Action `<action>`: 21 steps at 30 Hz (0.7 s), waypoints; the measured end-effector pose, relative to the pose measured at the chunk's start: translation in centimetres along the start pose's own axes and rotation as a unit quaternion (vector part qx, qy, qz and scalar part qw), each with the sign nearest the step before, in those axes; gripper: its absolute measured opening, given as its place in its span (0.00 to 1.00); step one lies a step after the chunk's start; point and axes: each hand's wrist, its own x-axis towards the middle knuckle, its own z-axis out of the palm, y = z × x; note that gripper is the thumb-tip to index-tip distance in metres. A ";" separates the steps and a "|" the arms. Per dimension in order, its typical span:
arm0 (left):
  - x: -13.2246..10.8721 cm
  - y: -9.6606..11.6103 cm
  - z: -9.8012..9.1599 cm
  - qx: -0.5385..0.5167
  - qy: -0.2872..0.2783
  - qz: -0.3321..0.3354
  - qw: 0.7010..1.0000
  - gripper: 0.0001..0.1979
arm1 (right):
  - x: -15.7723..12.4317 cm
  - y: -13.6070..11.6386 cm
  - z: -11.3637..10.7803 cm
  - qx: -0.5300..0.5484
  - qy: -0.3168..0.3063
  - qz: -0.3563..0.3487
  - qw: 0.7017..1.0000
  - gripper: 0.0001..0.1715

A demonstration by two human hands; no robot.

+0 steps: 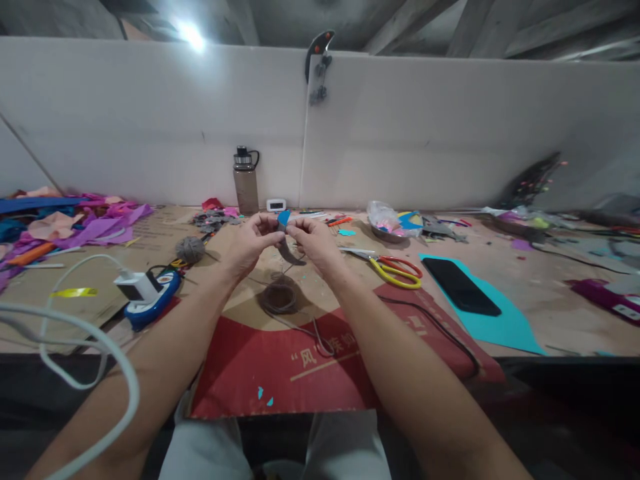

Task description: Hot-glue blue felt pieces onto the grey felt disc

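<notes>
My left hand (256, 239) and my right hand (311, 241) are close together above the middle of the table, each with its fingers pinched. Between their fingertips is a small blue piece (284, 218). A dark grey curved strip (290, 253) hangs just below it, between the hands. Beneath them, a loose coil of thin brown cord (278, 300) lies on a red and tan cardboard sheet (240, 373). To the right of my right hand lie scissors (400, 272) with red and yellow handles.
A power strip (153, 301) with a white plug and cable is at the left, near a grey yarn ball (190, 249). A bottle (246, 181) stands behind. A black phone (461, 285) lies on turquoise sheet (510, 328) at right.
</notes>
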 end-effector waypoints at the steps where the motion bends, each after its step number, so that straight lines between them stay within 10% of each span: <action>1: 0.0 -0.1 0.0 0.018 0.002 0.008 1.000 0.18 | 0.0 0.0 0.0 -0.004 0.003 -0.002 1.000 0.08; 21: -0.4 -0.2 0.9 0.063 0.013 0.012 0.998 0.14 | 0.2 1.0 0.7 -0.061 0.011 -0.054 0.997 0.08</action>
